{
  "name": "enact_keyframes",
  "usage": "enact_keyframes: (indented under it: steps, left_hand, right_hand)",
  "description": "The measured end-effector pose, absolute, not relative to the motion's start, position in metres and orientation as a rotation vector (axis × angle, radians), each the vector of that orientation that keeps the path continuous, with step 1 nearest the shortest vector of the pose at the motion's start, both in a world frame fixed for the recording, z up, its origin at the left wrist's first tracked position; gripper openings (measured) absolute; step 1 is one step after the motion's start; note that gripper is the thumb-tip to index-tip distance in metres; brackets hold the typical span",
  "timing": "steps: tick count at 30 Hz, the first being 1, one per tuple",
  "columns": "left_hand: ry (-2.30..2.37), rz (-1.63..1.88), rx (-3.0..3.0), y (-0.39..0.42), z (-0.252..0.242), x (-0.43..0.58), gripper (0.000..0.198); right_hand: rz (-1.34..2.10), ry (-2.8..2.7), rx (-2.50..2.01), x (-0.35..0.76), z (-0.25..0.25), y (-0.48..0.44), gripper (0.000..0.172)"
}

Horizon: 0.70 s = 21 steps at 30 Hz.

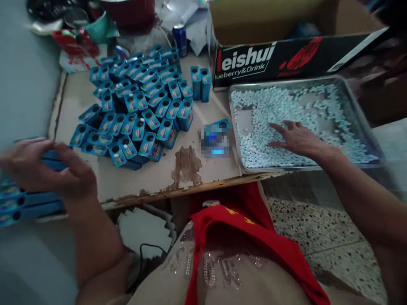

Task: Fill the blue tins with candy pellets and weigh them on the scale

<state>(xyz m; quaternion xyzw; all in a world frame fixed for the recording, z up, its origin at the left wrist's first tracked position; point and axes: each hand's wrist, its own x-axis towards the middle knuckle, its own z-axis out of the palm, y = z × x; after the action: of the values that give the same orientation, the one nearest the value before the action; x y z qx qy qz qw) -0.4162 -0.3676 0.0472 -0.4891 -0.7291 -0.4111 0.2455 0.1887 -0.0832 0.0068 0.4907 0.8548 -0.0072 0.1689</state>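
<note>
My right hand (295,137) lies with its fingers spread on a layer of small pale mint-green and white pellets (263,146) in a shallow metal tray (237,156). No pellet shows gripped in it. At the far left, my left hand (51,167) is over a row of blue cases (34,207), its fingers bent but apart; whether it touches a case is partly hidden. Many small blue cases with dark round openings (165,129) stand close together on the table. One blue case (218,126) lies apart beside the tray, above a pixelated patch with a blue glow (218,151).
A cardboard box (248,63) with black printed sides stands behind the tray. Two blue cases (201,84) stand near it. A blue can (180,40), a red pot (130,15) and clutter line the back. The table's worn wooden front edge (178,192) is before me.
</note>
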Motion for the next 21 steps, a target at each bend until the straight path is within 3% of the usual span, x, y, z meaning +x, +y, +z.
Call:
enact_keyframes:
  steps: [3, 6, 9, 12, 14, 16, 18, 21]
  left_hand:
    - [-1.503, -0.798, -1.451, -0.361, 0.040, -0.363, 0.036]
    - [-1.600, -0.751, -1.616, -0.340, 0.030, -0.303, 0.033]
    - [-1.845, -0.893, -1.654, -0.314, 0.020, -0.245, 0.038]
    - [-1.997, -1.114, -1.698, -0.292, 0.007, -0.201, 0.042]
    - [-2.109, -1.323, -1.710, -0.280, -0.007, -0.181, 0.056]
    - [-2.227, -1.535, -1.702, -0.266, -0.025, -0.169, 0.073]
    - [-2.314, -1.668, -1.749, -0.251, -0.042, -0.162, 0.078]
    - [-2.297, -1.765, -1.933, -0.227, -0.048, -0.159, 0.059]
  right_hand:
    - [0.023, 2.550, 1.390, 0.189, -0.008, -0.090, 0.067]
    - [-0.182, 2.618, 1.384, 0.184, -0.012, -0.082, 0.051]
    - [-0.508, 2.657, 1.363, 0.180, -0.013, -0.066, 0.036]
    - [-1.054, 2.611, 1.492, 0.181, -0.015, -0.051, 0.037]
    - [-1.443, 2.522, 1.600, 0.183, -0.015, -0.048, 0.039]
    - [-1.615, 2.540, 1.641, 0.183, -0.011, -0.049, 0.035]
    - [-1.453, 2.755, 1.579, 0.179, -0.004, -0.055, 0.030]
    - [-1.045, 2.982, 1.552, 0.159, 0.006, -0.067, 0.028]
